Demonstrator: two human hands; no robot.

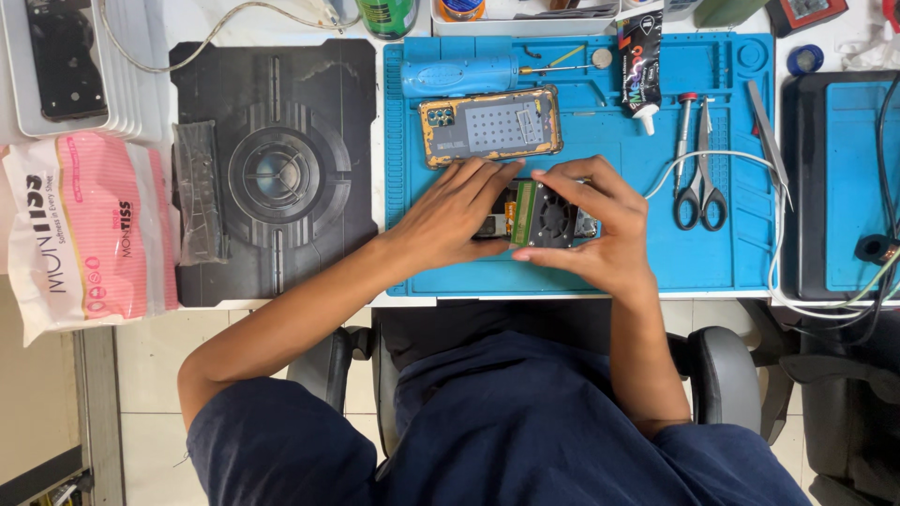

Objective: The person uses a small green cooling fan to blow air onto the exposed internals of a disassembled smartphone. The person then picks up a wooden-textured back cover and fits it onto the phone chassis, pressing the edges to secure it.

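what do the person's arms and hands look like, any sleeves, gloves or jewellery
Both forearms are bare to above the elbow. The left hand and right hand wear no gloves, and no rings, watch or bracelet show. Dark navy cloth covers the upper body and lap; where the sleeves end is unclear.

Both bare forearms reach forward from dark blue short sleeves and converge at the middle. The left hand point(457, 217) lies palm down, fingers stretched flat and angled toward the right hand point(600, 225), its fingertips almost meeting the other's. The right hand is cupped, fingers curled inward and thumb low, wrist bent slightly. The left elbow juts out wide; the right stays tucked close.
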